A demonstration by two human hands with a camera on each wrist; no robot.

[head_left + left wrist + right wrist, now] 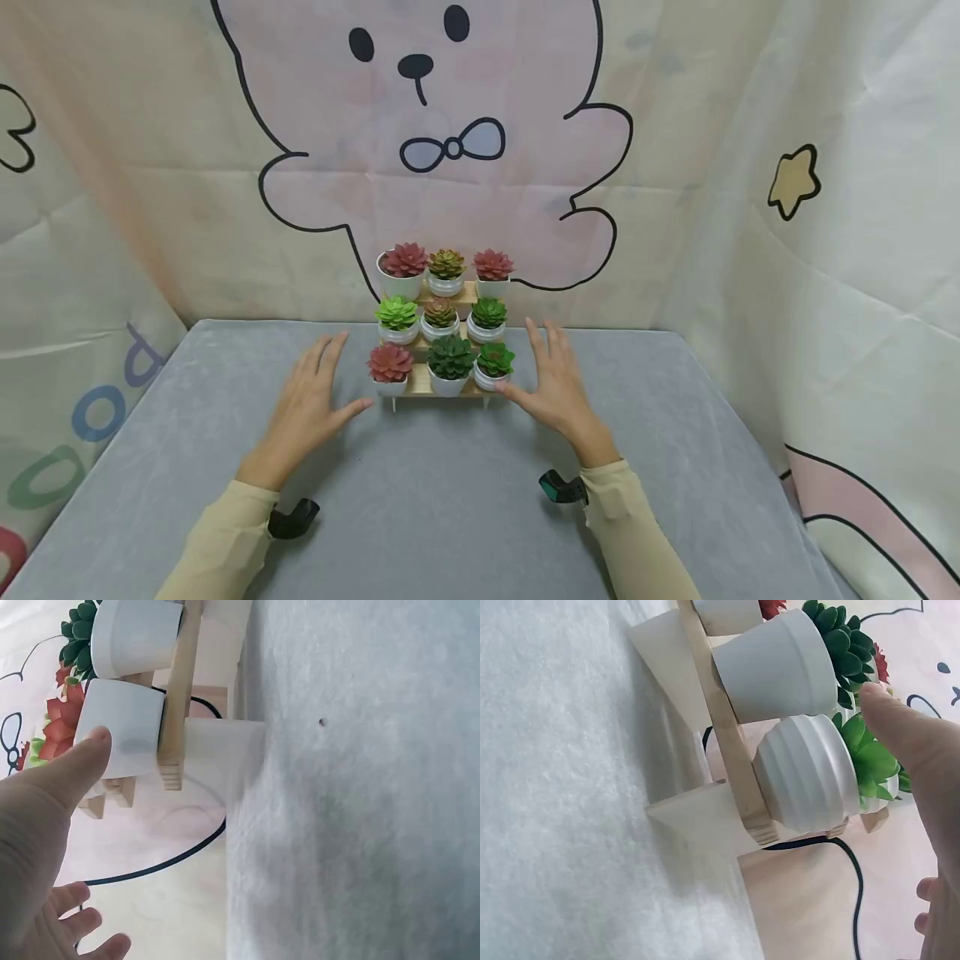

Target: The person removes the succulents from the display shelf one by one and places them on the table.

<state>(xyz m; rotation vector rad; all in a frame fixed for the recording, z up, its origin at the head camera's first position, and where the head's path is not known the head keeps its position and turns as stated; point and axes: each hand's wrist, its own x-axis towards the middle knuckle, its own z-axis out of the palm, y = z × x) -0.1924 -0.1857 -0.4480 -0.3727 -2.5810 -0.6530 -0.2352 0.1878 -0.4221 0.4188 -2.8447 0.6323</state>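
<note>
A three-tier wooden stand (420, 382) with white legs holds several small potted succulents in three rows, red, green and brownish. My left hand (303, 408) is at the stand's left side, fingers spread, holding nothing; its thumb is near the red succulent's white pot (391, 388). On the right side my right hand (555, 392) has its fingers extended, the thumb close to the ribbed white pot (487, 382) with a bright green succulent; whether it touches is unclear. The left wrist view shows the left thumb in front of a smooth pot (139, 724).
The grey cloth-covered table (442, 517) extends around the stand. Behind it hangs a curtain (450, 208) with a bear drawing, and more printed cloth (862, 275) stands at the right. Dark wrist devices (294, 518) sit on both sleeves.
</note>
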